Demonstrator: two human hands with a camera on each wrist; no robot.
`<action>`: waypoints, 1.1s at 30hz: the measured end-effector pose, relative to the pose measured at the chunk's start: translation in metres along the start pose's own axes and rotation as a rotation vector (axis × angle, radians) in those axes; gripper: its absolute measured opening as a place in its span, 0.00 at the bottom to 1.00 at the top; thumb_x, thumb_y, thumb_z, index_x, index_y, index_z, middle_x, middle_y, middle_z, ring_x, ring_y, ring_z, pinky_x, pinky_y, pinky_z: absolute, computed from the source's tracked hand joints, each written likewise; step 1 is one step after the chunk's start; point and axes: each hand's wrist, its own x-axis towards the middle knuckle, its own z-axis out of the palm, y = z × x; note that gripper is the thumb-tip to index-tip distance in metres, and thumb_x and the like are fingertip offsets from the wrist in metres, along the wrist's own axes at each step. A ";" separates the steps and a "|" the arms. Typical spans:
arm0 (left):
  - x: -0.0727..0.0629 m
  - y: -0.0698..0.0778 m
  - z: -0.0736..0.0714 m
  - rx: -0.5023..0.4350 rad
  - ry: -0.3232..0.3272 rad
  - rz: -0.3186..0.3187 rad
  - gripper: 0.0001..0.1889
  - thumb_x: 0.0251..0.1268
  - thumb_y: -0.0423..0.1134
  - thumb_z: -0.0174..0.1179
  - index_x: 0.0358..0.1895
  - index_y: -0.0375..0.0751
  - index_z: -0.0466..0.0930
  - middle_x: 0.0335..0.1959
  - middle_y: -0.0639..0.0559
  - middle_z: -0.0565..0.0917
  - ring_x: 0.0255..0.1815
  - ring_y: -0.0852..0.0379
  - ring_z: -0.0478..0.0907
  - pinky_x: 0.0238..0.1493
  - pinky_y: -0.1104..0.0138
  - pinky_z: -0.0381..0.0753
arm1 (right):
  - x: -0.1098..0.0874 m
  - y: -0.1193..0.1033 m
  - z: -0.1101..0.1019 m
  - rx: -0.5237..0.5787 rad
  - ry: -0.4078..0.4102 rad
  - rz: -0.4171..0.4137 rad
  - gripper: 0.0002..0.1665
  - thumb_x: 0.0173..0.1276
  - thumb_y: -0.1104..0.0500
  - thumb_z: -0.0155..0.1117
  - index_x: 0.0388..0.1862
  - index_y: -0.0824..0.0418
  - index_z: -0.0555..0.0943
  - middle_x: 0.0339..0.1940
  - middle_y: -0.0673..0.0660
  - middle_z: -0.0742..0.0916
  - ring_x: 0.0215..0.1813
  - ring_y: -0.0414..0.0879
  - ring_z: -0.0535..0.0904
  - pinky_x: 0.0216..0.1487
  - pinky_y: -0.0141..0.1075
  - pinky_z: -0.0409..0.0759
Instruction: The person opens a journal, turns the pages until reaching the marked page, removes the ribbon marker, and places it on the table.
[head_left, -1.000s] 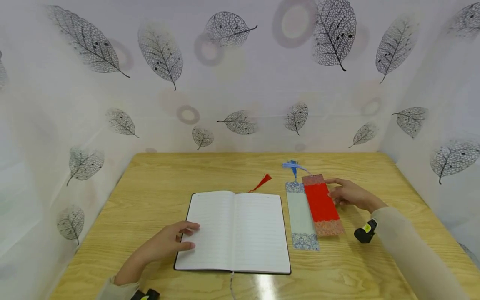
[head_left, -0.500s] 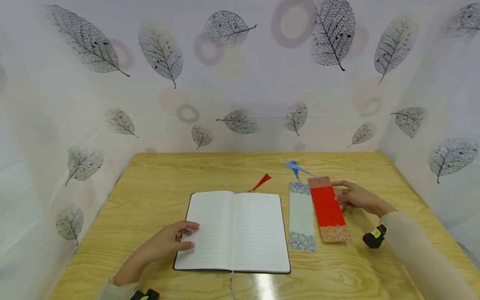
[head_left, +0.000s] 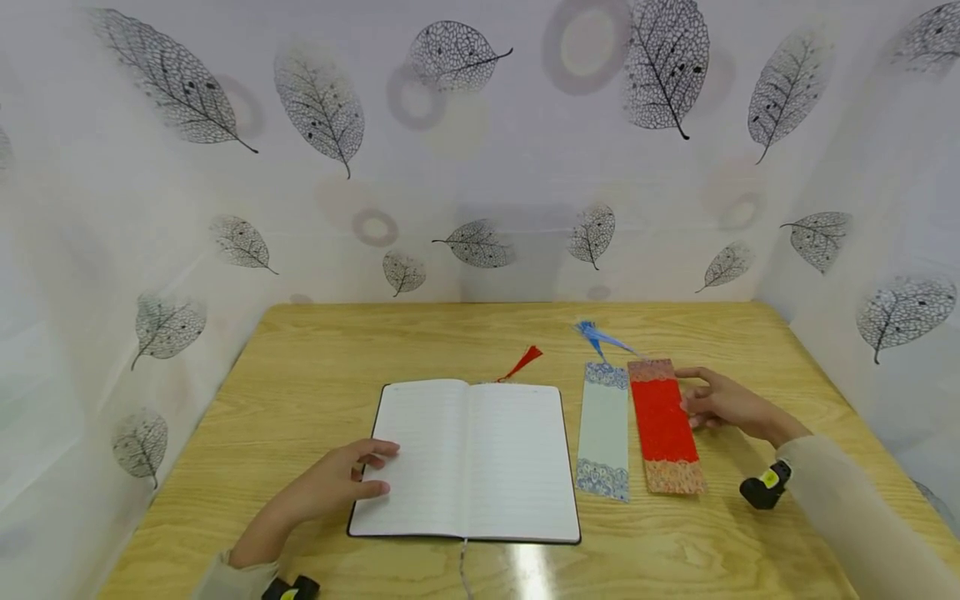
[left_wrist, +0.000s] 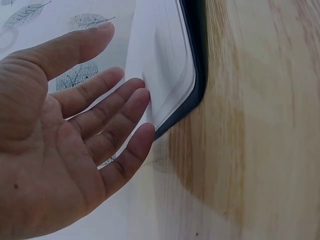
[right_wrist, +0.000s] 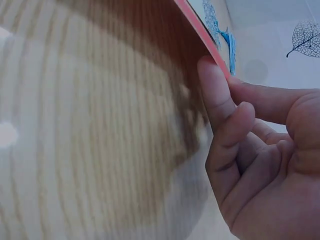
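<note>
Between thumb and fingers, my right hand [head_left: 731, 408] pinches the right edge of a red bookmark [head_left: 663, 421] with patterned ends. In the right wrist view the red bookmark [right_wrist: 212, 47] appears edge-on, close over the table, with the thumb and a fingertip meeting at its edge. Just left of it lies a pale green bookmark [head_left: 604, 425] with blue lace-patterned ends. My left hand [head_left: 330, 483] is at the left edge of an open lined notebook [head_left: 521, 467], fingers loosely extended over the page. The left wrist view shows these fingers beside the dark cover's corner [left_wrist: 197, 75].
Blue tassels [head_left: 596, 333] trail above the two bookmarks. A red tassel [head_left: 525, 360] sticks out past the notebook's top edge, and a thin ribbon [head_left: 462, 567] hangs from its bottom. The wooden table [head_left: 360, 342] ends at a leaf-patterned backdrop [head_left: 510, 167].
My right hand has drawn the red bookmark rightward and nearer to me, off the pale green one it overlapped. The pale green bookmark has straightened a little. My left hand stays put.
</note>
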 end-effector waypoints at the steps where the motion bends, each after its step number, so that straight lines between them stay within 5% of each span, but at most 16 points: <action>1: 0.000 0.000 0.000 0.001 0.001 0.002 0.27 0.62 0.43 0.65 0.62 0.38 0.73 0.59 0.42 0.78 0.56 0.45 0.74 0.48 0.67 0.74 | -0.001 0.001 0.000 0.003 -0.001 0.003 0.44 0.74 0.59 0.53 0.76 0.68 0.40 0.37 0.56 0.79 0.30 0.42 0.80 0.29 0.32 0.75; 12: -0.001 -0.001 0.000 0.002 0.009 0.016 0.27 0.61 0.43 0.66 0.62 0.37 0.73 0.58 0.41 0.78 0.56 0.44 0.74 0.46 0.69 0.74 | -0.003 0.005 0.003 -0.055 0.046 0.011 0.44 0.71 0.61 0.56 0.75 0.71 0.43 0.39 0.57 0.83 0.29 0.44 0.84 0.28 0.32 0.76; 21: -0.002 -0.003 0.001 -0.014 -0.003 0.005 0.28 0.59 0.43 0.67 0.61 0.37 0.73 0.58 0.41 0.78 0.55 0.45 0.73 0.44 0.70 0.72 | 0.005 0.004 0.013 -0.188 0.030 -0.061 0.45 0.68 0.60 0.62 0.73 0.74 0.49 0.22 0.56 0.80 0.19 0.41 0.73 0.20 0.30 0.68; 28: -0.001 -0.004 0.001 -0.002 -0.015 0.012 0.28 0.60 0.45 0.67 0.62 0.38 0.73 0.59 0.41 0.77 0.58 0.43 0.73 0.51 0.60 0.73 | 0.006 0.006 0.013 -0.212 0.039 -0.044 0.47 0.67 0.61 0.63 0.73 0.76 0.48 0.22 0.55 0.78 0.18 0.41 0.74 0.20 0.30 0.68; 33: -0.002 -0.004 0.001 0.002 -0.011 0.016 0.28 0.60 0.45 0.67 0.62 0.38 0.73 0.59 0.41 0.77 0.58 0.43 0.73 0.50 0.62 0.73 | 0.005 0.004 0.013 -0.203 0.037 -0.041 0.47 0.67 0.61 0.63 0.73 0.75 0.48 0.23 0.56 0.78 0.18 0.42 0.74 0.20 0.30 0.69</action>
